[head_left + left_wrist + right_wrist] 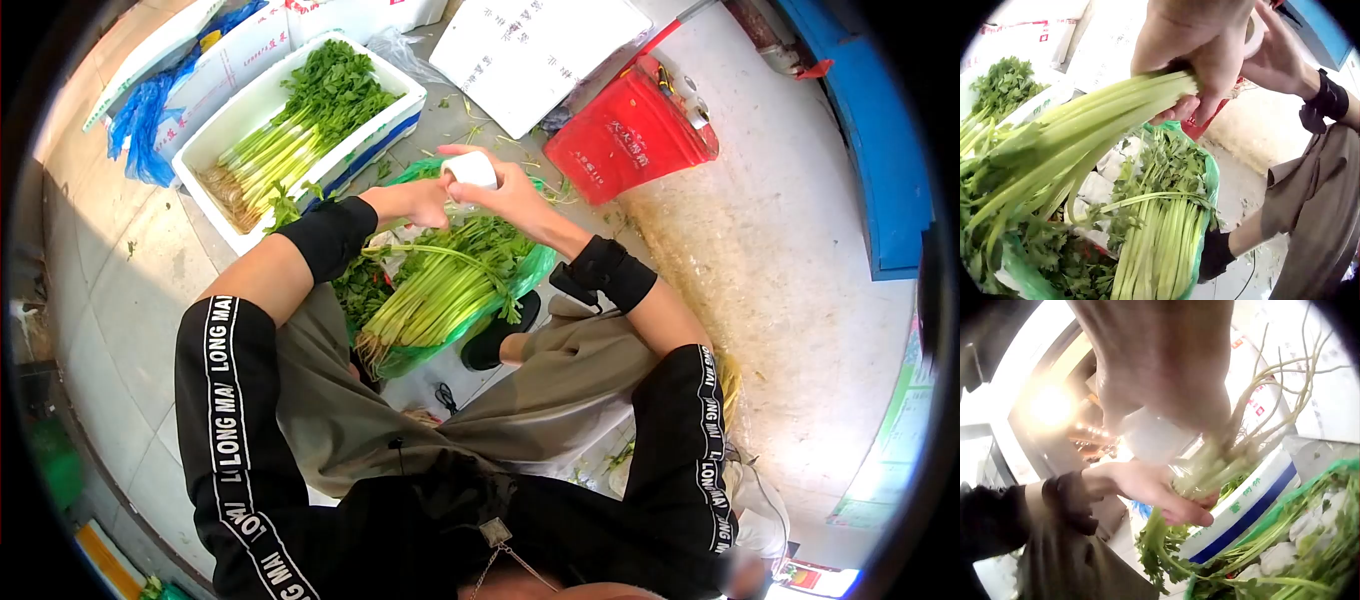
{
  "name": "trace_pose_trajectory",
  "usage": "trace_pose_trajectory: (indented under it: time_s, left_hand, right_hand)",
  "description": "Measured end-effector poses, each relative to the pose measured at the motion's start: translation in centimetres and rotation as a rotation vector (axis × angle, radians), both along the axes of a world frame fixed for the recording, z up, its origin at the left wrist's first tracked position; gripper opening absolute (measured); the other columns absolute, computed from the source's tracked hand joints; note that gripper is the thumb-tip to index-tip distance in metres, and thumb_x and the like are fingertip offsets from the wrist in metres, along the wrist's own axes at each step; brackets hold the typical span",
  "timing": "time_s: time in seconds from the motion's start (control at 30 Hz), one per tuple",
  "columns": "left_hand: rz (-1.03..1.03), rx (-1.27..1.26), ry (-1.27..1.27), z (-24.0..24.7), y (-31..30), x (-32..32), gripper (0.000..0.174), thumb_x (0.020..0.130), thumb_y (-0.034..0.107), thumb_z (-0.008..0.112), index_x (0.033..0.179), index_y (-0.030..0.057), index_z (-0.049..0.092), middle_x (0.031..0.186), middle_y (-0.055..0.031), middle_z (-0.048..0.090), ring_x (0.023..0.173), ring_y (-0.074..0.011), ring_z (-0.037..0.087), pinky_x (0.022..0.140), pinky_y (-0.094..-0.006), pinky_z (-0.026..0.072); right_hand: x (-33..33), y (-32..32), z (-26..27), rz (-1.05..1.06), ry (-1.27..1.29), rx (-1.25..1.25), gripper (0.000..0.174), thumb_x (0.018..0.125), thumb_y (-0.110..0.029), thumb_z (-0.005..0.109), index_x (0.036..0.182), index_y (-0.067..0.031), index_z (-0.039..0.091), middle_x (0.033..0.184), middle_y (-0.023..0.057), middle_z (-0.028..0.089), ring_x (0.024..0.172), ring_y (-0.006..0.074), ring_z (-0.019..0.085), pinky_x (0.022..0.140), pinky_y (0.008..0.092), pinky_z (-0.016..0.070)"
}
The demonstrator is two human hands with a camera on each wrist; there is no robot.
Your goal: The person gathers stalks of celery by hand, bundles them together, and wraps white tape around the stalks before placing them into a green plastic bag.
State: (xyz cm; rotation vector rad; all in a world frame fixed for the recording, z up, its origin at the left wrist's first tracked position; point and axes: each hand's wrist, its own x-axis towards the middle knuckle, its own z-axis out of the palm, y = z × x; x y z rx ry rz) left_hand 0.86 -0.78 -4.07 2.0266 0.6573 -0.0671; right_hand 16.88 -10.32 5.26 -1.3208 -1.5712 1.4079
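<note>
My left hand (pixel 425 205) (pixel 1194 50) (pixel 1154 494) grips a bunch of celery (pixel 1085 125) (pixel 1207 475) near its root end, its leafy part hanging down at the left of the left wrist view. Thin roots (pixel 1285 381) stick out past the hands in the right wrist view. Close against it, my right hand (pixel 515 200) (pixel 1275 62) (pixel 1163 381) holds a white roll (pixel 473 170) (pixel 1252 39) (pixel 1154 434). Clear film seems to lie around the stalks. Below the hands, more celery (pixel 430 300) (pixel 1160 250) lies on a green plastic bag (pixel 535 270) (pixel 1211 181).
A white foam box (pixel 400 90) with celery stands at the upper left, beside a blue bag (pixel 145 130). A white lid (pixel 540 50) and a red fire-extinguisher box (pixel 625 135) are at the upper right. A black shoe (pixel 495 340) is beside the green bag.
</note>
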Motion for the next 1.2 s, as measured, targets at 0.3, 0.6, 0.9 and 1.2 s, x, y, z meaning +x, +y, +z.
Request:
trace_pose_trajectory:
  time_s: [0.3,0.6,0.9,1.2]
  left_hand:
    - [-0.244,0.151,0.141,-1.3,-0.4,0.4,0.037,0.078,0.020,0.069,0.102,-0.0072,0.061,0.086,-0.0233,0.066,0.077,-0.0364,0.066,0.070,-0.0430,0.0524]
    - [-0.386,0.268,0.020,2.1,-1.5,-0.6,0.041,0.079,0.027,0.072,0.102,-0.0054,0.063,0.092,-0.0268,0.066,0.086,-0.0420,0.065,0.078,-0.0469,0.0503]
    - [-0.259,0.042,-0.108,5.3,1.8,-1.6,0.035,0.076,0.014,0.073,0.104,-0.0043,0.063,0.083,-0.0108,0.068,0.073,-0.0176,0.062,0.072,-0.0332,0.0501]
    - [0.180,0.014,-0.024,5.4,3.2,-1.6,0.034,0.076,0.014,0.068,0.103,-0.0075,0.064,0.069,-0.0085,0.062,0.054,-0.0155,0.056,0.050,-0.0327,0.0437]
  right_hand:
    - [1.4,1.1,-0.3,-0.100,0.326,-0.260,0.047,0.103,-0.039,0.048,0.124,0.0013,0.061,0.130,0.0031,0.061,0.114,0.0156,0.057,0.101,0.0331,0.0419]
    - [3.7,2.3,-0.6,-0.088,0.243,-0.322,0.065,0.105,-0.055,0.023,0.144,-0.0055,0.039,0.141,0.0093,0.050,0.130,0.0207,0.045,0.108,0.0400,0.0348]
    - [8.7,1.7,-7.9,0.129,0.659,-0.388,0.062,0.096,-0.019,0.061,0.148,-0.0022,0.030,0.145,0.0167,0.047,0.124,0.0238,0.052,0.105,0.0392,0.0436]
    - [2.2,1.1,-2.6,-0.023,0.016,-0.399,0.068,0.082,-0.026,0.080,0.136,-0.0055,0.045,0.123,0.0089,0.062,0.107,0.0186,0.059,0.091,0.0375,0.0483]
